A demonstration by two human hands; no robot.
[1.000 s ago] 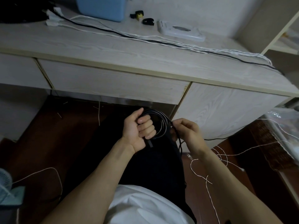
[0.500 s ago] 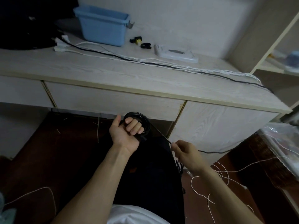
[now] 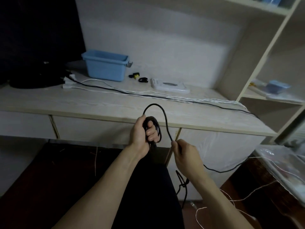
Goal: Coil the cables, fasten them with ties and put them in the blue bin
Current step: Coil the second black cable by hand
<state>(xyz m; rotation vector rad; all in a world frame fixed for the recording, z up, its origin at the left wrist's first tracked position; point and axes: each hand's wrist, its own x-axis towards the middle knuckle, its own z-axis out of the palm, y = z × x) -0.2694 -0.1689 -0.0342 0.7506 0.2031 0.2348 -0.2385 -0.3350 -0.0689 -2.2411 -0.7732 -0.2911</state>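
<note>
My left hand [image 3: 140,136] grips the black coil [image 3: 151,129] in front of the surface's [image 3: 82,103] front edge, fingers [image 3: 151,132] curled through the loops and thumb up along the outer side. From the top of the coil one strand of black cable [image 3: 162,111] arches up over the surface edge and drops down to my right hand [image 3: 186,152], where my fingers pinch it. Past that hand the cable trails off to the right, low in front of the cabinet [image 3: 214,146]. A further black tangle [image 3: 182,182] hangs just below my right wrist.

The blue bin [image 3: 105,66] stands at the back of the surface against the wall, well apart from the coil. Just right of it lie two small clips [image 3: 139,77] and a flat white device [image 3: 170,85]. A bundle of white cables [image 3: 148,93] with one black cable among them runs across the surface from the left of the bin to the right end. Loose white cables [image 3: 247,195] lie on the floor to my right.
</note>
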